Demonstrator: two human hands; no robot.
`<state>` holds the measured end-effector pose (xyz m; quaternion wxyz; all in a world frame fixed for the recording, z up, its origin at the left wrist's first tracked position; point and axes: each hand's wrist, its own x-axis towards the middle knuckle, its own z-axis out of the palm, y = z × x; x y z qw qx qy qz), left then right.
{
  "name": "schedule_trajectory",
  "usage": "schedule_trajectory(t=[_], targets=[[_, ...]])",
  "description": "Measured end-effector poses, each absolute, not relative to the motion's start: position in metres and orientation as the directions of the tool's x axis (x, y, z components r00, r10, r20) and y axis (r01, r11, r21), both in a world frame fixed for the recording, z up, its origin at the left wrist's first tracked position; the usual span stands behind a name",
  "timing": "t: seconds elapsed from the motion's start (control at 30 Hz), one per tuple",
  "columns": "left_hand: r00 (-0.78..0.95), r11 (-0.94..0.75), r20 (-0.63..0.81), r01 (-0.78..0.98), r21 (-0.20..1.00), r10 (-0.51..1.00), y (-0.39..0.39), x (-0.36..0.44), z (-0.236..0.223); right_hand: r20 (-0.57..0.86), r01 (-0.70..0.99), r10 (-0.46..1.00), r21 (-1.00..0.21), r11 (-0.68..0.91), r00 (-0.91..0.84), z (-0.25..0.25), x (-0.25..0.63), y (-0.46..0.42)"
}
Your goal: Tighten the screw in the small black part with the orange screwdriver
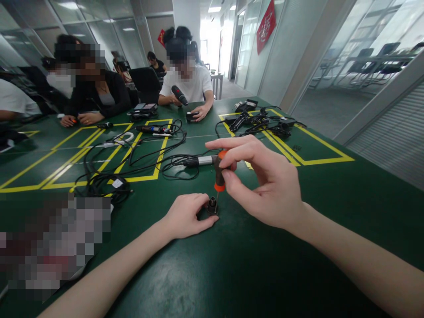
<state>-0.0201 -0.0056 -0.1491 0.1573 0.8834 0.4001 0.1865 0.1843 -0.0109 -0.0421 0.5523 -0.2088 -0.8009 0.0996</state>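
Observation:
Between the thumb and fingers of my right hand (pixel 265 181) is a screwdriver (pixel 219 176) with a dark handle and orange ends. Its thin shaft points down, and the tip meets a small dark round metal part (pixel 212 205) on the green table (pixel 265 274). My left hand (pixel 187 215) lies on the tabletop with thumb and fingers closed around that part, keeping it upright. Just behind the screwdriver lies a silver-and-black cylindrical tool (pixel 200 161) with a black cable, partly hidden by the handle.
Coiled black cables (pixel 106 187) and an electric screwdriver (pixel 154 129) lie at left among yellow tape lines. More black cabled devices (pixel 251 121) sit at the back right. A blurred flat object (pixel 69 234) rests near my left forearm. Across the table a person (pixel 190 81) holds a power driver (pixel 179 95).

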Motion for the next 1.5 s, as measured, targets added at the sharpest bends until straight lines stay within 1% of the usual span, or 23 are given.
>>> schedule_trajectory(t=[0.17, 0.37, 0.47, 0.67, 0.8, 1.0, 1.17, 1.37, 1.5], targets=[[0.61, -0.631, 0.206, 0.648, 0.427, 0.765, -0.0061, -0.0204, -0.149, 0.855, 0.225, 0.422, -0.366, 0.903, -0.301, -0.0424, 0.185, -0.009], [0.61, -0.639, 0.229, 0.631, 0.439, 0.759, -0.0047, -0.0203, -0.1505, 0.823, 0.292, 0.446, -0.356, 0.888, -0.352, -0.0407, 0.1881, -0.0103], [0.608, -0.639, 0.233, 0.625, 0.448, 0.759, -0.0042, -0.0199, -0.1508, 0.821, 0.289, 0.459, -0.373, 0.882, -0.339, -0.0425, 0.1876, -0.0103], [0.613, -0.645, 0.238, 0.617, 0.452, 0.753, -0.0051, -0.0207, -0.15, 0.858, 0.292, 0.424, -0.342, 0.893, -0.291, -0.0436, 0.1854, -0.0101], [0.612, -0.638, 0.229, 0.615, 0.464, 0.757, -0.0054, -0.0205, -0.149, 0.853, 0.274, 0.428, -0.353, 0.895, -0.3, -0.043, 0.1852, -0.0107], [0.609, -0.632, 0.216, 0.632, 0.45, 0.763, -0.0058, -0.0192, -0.1477, 0.842, 0.267, 0.458, -0.39, 0.882, -0.286, -0.0451, 0.1856, -0.0098], [0.601, -0.632, 0.229, 0.642, 0.434, 0.766, -0.0063, -0.0193, -0.1481, 0.854, 0.352, 0.448, -0.347, 0.869, -0.264, -0.0454, 0.1859, -0.0096], [0.606, -0.633, 0.218, 0.642, 0.434, 0.765, -0.0058, -0.0196, -0.1485, 0.875, 0.305, 0.402, -0.318, 0.898, -0.27, -0.0439, 0.1848, -0.0097], [0.618, -0.636, 0.204, 0.638, 0.435, 0.76, -0.0052, -0.0206, -0.149, 0.877, 0.309, 0.396, -0.311, 0.899, -0.271, -0.0423, 0.1844, -0.0105]])
